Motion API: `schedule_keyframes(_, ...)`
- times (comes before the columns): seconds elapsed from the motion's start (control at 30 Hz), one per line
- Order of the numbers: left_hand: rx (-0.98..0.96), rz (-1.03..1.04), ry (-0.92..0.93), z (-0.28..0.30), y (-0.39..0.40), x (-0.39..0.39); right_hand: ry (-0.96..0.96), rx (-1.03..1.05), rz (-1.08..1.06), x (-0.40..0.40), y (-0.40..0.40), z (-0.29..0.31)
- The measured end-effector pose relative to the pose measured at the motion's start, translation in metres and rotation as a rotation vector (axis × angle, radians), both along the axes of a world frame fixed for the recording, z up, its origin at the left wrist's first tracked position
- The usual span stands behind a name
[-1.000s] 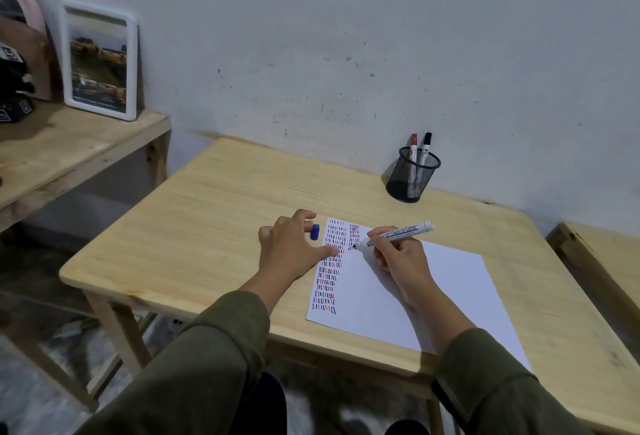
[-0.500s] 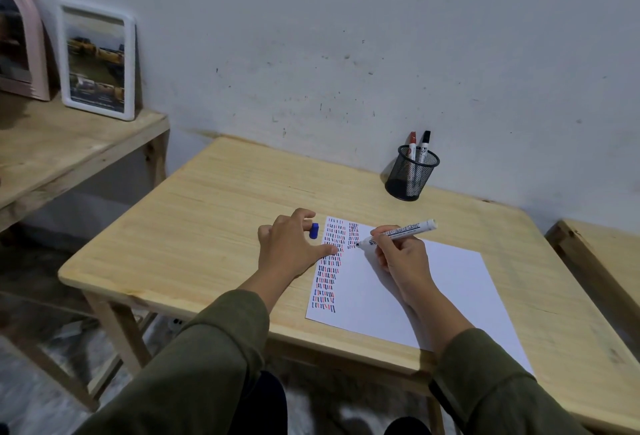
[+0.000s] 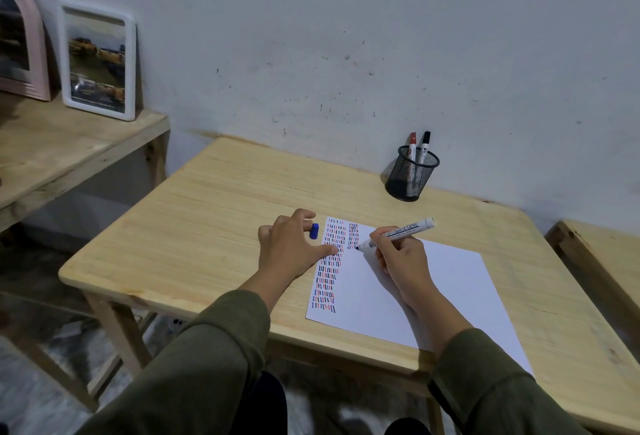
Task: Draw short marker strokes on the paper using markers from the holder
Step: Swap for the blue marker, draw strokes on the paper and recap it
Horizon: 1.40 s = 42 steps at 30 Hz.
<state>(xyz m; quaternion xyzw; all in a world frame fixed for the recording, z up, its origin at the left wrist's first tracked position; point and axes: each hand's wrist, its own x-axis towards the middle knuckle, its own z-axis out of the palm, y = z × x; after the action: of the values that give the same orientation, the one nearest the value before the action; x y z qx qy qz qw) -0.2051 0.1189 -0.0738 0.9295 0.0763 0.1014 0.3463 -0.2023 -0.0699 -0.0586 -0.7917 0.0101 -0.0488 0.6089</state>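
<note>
right hand [image 3: 403, 256] grips marker [image 3: 398, 232] | tip on paper [image 3: 433, 282] (ink colour unclear)

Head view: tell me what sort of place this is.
Likely a plain room at home, set up for desk work: a small wooden table against a scuffed wall, and framed pictures on a side bench.

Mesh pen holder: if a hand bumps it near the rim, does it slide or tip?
The mesh pen holder is probably light: open wire mesh, only two markers inside. The red-capped marker and black-capped marker stand above the rim, so it may tip. On the smooth wooden table, a low push likely slides it.
</note>
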Motion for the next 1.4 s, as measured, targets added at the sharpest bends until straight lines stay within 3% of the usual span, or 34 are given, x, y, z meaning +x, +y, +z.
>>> schedule_keyframes(0.23, -0.033, -0.011, -0.036, -0.002, 0.002, 0.000, -0.012, 0.073, -0.006, -0.001, -0.001, 0.000)
schedule_keyframes(0.47, -0.147, 0.017, -0.060, 0.001, 0.001, -0.002, 0.040, 0.277, -0.045, -0.006, -0.002, 0.009)
schedule_keyframes(0.63, -0.688, 0.177, -0.060, 0.020, -0.005, 0.005, -0.049, 0.276, 0.028, -0.009, -0.005, 0.039)
schedule_keyframes(0.83, -1.065, 0.139, -0.095, 0.076, -0.034, 0.017, -0.175, 0.250, 0.134, -0.008, -0.001, 0.081)
schedule_keyframes(1.03, -1.191, 0.006, -0.053, 0.113, -0.054, 0.020, -0.255, 0.225, 0.135, -0.012, -0.004, 0.106)
schedule_keyframes(1.4, -1.209, -0.061, 0.028, 0.134, -0.075, 0.011, -0.293, 0.212, 0.132, -0.013, -0.014, 0.123)
